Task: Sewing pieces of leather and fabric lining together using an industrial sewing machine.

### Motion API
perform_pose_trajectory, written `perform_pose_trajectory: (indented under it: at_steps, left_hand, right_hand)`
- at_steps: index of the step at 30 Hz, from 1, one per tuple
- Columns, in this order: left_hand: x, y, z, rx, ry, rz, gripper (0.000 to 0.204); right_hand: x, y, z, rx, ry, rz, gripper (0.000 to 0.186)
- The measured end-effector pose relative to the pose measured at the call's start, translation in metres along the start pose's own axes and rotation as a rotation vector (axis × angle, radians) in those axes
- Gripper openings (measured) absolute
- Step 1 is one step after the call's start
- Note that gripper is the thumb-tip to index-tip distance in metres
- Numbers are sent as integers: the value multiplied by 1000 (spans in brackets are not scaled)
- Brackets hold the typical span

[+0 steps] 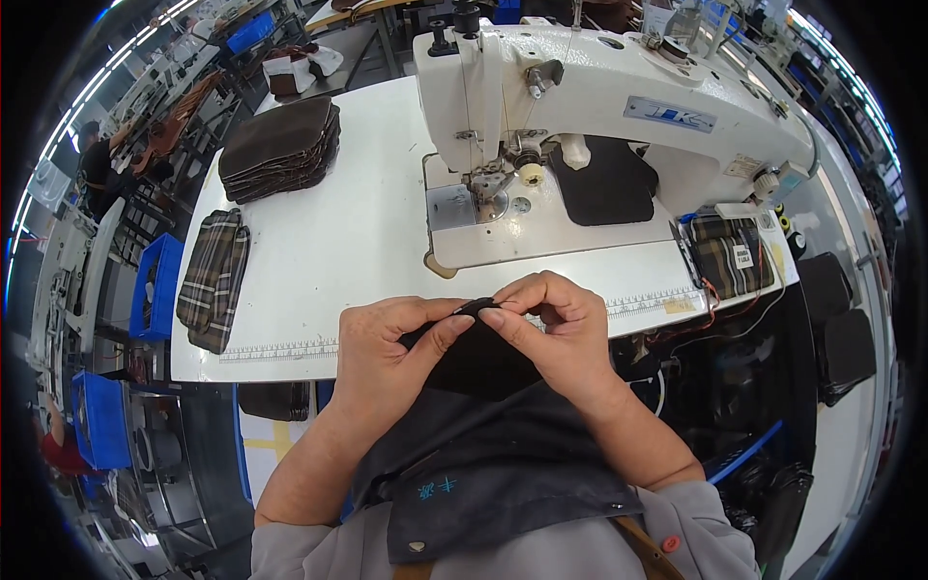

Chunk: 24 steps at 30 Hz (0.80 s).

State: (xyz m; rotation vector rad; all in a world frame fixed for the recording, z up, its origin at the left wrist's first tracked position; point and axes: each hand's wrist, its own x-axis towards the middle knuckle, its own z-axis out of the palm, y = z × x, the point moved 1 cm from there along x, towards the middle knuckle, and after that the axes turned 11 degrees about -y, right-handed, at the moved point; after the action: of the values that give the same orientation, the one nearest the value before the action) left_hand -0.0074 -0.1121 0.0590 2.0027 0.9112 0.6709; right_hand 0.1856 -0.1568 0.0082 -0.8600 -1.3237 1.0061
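Just in front of the sewing table's near edge, my left hand and my right hand meet. Both pinch the top edge of a black, flexible piece between thumb and fingertips. The piece hangs below my fingers in front of my dark apron. Its lower outline blends into the apron, and I cannot tell whether it is leather or cloth. Beyond my hands stands a white sewing machine. A dark rounded panel lies on its bed under the arm, apart from my hands.
Left on the white table are a stack of dark brown panels and a plaid cloth bundle. Another plaid piece lies at the right end, near loose cables. Blue bins stand at the left. A printed ruler follows the near edge.
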Motion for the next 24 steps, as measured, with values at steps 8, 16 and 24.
perform_pose_trajectory:
  at_steps: [8, 16, 24]
  left_hand:
    - [-1, -2, 0, -31, 8, 16, 15]
    - [5, -3, 0, -72, 32, 55, 12]
    - [35, -20, -21, -47, -131, -18, 13]
  right_hand:
    - [1, 0, 1, -2, -17, 35, 15]
    - [5, 3, 3, 34, 17, 25, 21]
    - [12, 3, -5, -192, -48, 24, 22]
